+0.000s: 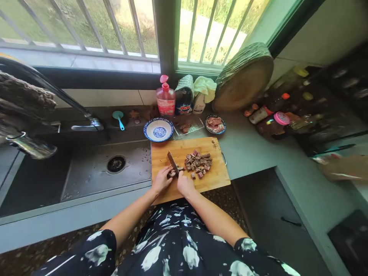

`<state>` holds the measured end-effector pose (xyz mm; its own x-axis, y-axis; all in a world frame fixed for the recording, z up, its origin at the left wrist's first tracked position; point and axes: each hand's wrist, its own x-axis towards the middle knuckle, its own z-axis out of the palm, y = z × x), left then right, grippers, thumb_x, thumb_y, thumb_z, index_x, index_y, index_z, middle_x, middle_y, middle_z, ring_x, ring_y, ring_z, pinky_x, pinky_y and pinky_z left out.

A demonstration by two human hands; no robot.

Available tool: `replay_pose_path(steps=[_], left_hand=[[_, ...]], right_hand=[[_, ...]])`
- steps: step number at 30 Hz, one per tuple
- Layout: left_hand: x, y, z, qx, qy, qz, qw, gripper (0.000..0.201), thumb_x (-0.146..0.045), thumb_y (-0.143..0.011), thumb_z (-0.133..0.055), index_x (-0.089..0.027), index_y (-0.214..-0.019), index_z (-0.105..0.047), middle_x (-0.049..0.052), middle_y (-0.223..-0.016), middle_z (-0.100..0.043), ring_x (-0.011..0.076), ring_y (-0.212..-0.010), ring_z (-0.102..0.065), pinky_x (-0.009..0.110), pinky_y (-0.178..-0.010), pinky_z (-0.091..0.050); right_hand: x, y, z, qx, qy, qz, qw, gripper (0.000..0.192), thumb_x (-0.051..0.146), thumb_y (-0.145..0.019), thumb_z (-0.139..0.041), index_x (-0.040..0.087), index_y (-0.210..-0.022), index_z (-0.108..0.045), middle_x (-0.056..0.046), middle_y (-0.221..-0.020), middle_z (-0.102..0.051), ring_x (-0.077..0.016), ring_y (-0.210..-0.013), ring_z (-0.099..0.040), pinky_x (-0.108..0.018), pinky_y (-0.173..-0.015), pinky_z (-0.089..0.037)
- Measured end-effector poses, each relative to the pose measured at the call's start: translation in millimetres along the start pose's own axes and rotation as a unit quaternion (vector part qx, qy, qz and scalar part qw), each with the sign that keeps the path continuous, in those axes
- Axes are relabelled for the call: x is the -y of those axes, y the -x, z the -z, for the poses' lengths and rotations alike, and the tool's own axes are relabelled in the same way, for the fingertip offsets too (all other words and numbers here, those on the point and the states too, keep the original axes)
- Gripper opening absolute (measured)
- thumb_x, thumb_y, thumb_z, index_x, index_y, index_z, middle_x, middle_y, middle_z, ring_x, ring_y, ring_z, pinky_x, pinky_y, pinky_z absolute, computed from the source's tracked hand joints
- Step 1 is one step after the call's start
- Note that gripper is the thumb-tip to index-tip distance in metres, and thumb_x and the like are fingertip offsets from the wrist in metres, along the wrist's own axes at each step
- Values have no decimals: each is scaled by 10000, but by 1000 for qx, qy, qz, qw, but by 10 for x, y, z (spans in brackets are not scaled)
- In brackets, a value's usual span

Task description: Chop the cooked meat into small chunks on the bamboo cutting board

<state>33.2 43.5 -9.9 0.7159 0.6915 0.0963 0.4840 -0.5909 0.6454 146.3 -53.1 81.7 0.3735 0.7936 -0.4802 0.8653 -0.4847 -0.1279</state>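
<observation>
Fingers [168,173] on one knife [173,163] (two bowls [158,130])

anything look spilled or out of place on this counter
Mostly tidy. The bamboo cutting board overhangs the counter's front edge beside the steel sink. A few diced meat cubes lie apart from the main pile. The round wooden block leans tilted against the window.

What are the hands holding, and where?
Right hand grips the knife by its handle; left hand pins a meat piece on the cutting board.
</observation>
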Motion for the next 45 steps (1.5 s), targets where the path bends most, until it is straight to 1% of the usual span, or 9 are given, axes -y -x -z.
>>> replay_pose_path(steps=[5, 9, 12, 15, 23, 29, 32, 36, 45], left_hand=[[-50, -53, -108, -32, -14, -8, 999, 363, -186, -678, -571, -164, -1040, -574, 113, -1098, -593, 243, -1056, -542, 392, -939, -436], [-143, -191, -204, -34, -4, -4, 999, 374, -180, -689, -567, -155, -1061, -544, 119, -1125, -575, 241, -1068, -529, 393, -943, -422], [-141, -208, -179, -20, 3, -1, 1000, 454, -199, -670, -615, -149, -1109, -512, 126, -1159, -551, 250, -1070, -518, 402, -933, -425], [-86, -135, -118, -36, 12, -19, 999, 489, -225, -664, -658, -150, -1124, -513, 130, -1194, -519, 256, -1094, -497, 408, -943, -417], [-23, -120, -148, -60, 27, -79, 995, 258, -249, -764, -587, -153, -1004, -601, 110, -1090, -582, 213, -1005, -551, 359, -893, -463], [25, -152, -170, -53, 21, -93, 994, 263, -227, -746, -604, -153, -998, -619, 111, -1082, -603, 209, -985, -566, 346, -875, -473], [44, -163, -177, -48, 21, -96, 994, 264, -226, -742, -608, -162, -997, -622, 106, -1082, -611, 205, -973, -574, 343, -861, -481], [43, -181, -160, -53, 23, -105, 993, 238, -230, -747, -604, -152, -970, -630, 109, -1057, -626, 205, -968, -580, 341, -858, -485], [20, -192, -126, -60, 19, -104, 993, 214, -230, -741, -587, -157, -938, -628, 109, -1022, -636, 208, -964, -587, 348, -864, -488]], right_hand=[[-271, 33, -14, -59, -29, -34, 997, 221, 241, -890, -373, 112, -1068, -392, -153, -857, -637, -221, -819, -637, -295, -682, -461], [-421, 95, 124, -75, -32, -61, 995, 199, 251, -895, -359, 128, -1047, -394, -140, -845, -641, -224, -800, -635, -301, -677, -455], [-389, 202, 252, -79, -21, -42, 996, 194, 256, -893, -349, 138, -1041, -391, -131, -832, -640, -228, -781, -635, -302, -663, -452], [-286, 318, 297, -78, -8, -22, 997, 184, 248, -891, -341, 145, -1037, -388, -122, -805, -637, -227, -761, -635, -296, -649, -450], [-84, 299, 233, -45, 0, -35, 998, 208, 116, -796, -461, 123, -996, -408, -134, -798, -639, -242, -782, -643, -293, -649, -459], [-106, 401, 351, 4, -4, -45, 999, 244, 46, -764, -430, 116, -997, -433, -150, -826, -643, -258, -809, -639, -316, -657, -460], [-121, 333, 389, 12, -8, -36, 999, 251, 70, -754, -459, 117, -999, -434, -153, -867, -637, -263, -833, -629, -315, -668, -455], [-147, 131, 316, 8, -2, -23, 1000, 210, 147, -789, -470, 129, -994, -427, -150, -875, -631, -265, -841, -621, -310, -662, -448], [-100, -100, -79, -25, -6, -36, 999, 221, 217, -853, -411, 117, -1049, -396, -137, -821, -638, -245, -779, -634, -302, -646, -455]])
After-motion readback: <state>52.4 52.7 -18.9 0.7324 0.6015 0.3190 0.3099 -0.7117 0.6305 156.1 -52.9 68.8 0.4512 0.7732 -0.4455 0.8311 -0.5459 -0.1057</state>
